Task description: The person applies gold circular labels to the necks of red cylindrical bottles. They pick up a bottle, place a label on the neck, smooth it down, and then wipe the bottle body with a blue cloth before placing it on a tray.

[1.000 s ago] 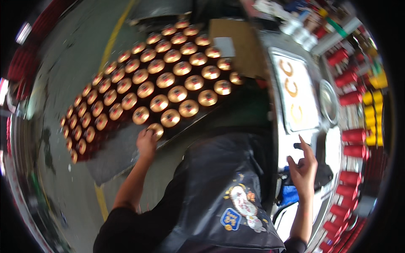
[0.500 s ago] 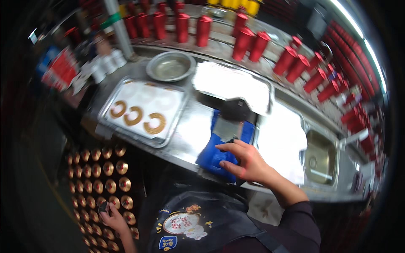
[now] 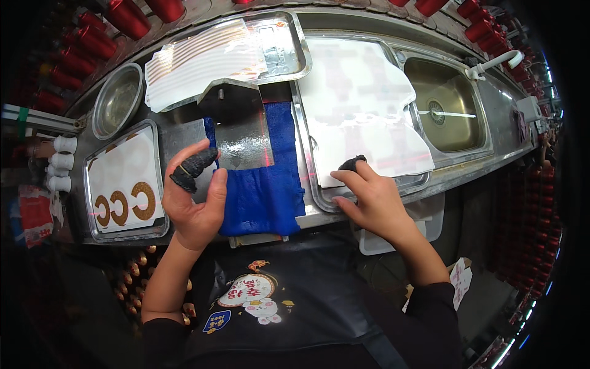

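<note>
My left hand (image 3: 195, 200) is over the worktop, just left of a blue cloth (image 3: 258, 200). Its thumb and fingers are apart with nothing between them, and black finger covers (image 3: 195, 169) wrap the fingertips. On the cloth's far part rests a shiny metal plate (image 3: 243, 138). My right hand (image 3: 378, 206) hovers at the near edge of a stack of white sheets (image 3: 362, 117) in a metal tray. Thumb and index finger stand apart there, a black cover (image 3: 352, 163) on one fingertip; whether they touch the sheets I cannot tell.
At the left, a tray (image 3: 163, 224) bears a white sheet with gold C-shaped pieces (image 3: 143, 201). Behind it stand a metal bowl (image 3: 117, 101) and a tray of striped sheets (image 3: 206, 55). A sink (image 3: 442, 104) with a white tap (image 3: 498, 64) lies right; red cylinders (image 3: 128, 18) line the back.
My left hand has come up from beside the rows of gold round pieces to the worktop. My right hand has moved from the blue cloth rightward to the white sheets. The view has turned.
</note>
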### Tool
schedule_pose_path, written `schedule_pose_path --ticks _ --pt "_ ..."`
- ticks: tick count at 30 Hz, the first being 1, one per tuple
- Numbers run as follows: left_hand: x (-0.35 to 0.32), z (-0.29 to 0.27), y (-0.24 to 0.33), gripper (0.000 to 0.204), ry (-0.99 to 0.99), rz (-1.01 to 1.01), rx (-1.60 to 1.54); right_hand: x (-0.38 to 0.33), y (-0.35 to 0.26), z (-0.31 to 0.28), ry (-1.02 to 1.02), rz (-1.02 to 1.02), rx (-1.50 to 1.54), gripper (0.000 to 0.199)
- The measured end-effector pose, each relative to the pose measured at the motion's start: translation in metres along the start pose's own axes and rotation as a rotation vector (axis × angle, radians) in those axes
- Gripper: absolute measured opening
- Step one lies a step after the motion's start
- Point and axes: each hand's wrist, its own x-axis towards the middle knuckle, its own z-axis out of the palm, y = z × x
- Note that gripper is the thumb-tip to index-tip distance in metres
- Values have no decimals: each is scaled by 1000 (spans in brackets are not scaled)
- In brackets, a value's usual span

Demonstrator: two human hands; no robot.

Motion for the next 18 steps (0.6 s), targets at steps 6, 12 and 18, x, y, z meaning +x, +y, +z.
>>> schedule_pose_path --ticks 6,12,18 --pt "-28 0 4 38 69 -201 -98 20 5 15 -37 -60 -15 33" --pt "-44 -18 -7 36 146 -269 -95 21 2 17 -66 -45 -63 33" --pt "-44 -18 -9 35 111 -226 -119 20 3 16 -59 -39 -49 32"
